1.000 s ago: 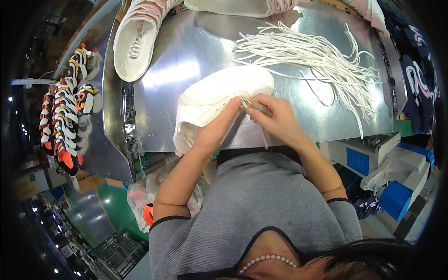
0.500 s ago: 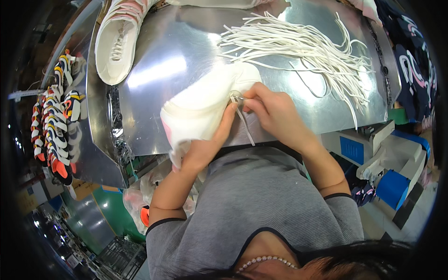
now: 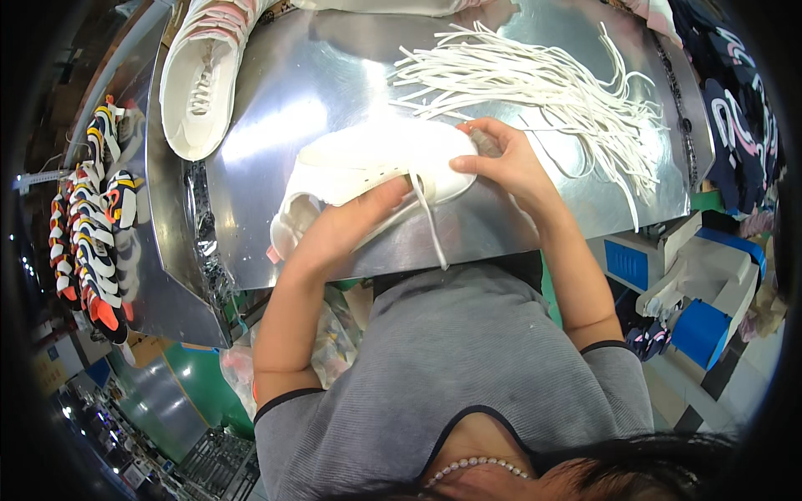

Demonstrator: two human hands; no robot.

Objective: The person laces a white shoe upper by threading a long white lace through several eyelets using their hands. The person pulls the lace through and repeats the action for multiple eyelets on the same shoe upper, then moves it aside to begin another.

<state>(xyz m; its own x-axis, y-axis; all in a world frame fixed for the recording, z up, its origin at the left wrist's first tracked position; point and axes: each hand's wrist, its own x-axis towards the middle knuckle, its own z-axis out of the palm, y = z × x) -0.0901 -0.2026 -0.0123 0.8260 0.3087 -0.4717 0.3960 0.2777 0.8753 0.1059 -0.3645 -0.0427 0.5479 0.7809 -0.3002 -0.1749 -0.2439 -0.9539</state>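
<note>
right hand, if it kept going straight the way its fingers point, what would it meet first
The right hand points left across the white shoe it already touches at the toe, so the shoe comes first; beyond it, probably bare metal table.

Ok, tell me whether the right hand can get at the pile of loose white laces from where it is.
Probably yes. The right hand rests on the toe of the white shoe, and the pile of laces lies just beyond it on bare metal table, nothing between.

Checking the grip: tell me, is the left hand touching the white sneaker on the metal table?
Touching. The head view shows the left hand gripping the white sneaker, fingers pressed against its side.
</note>
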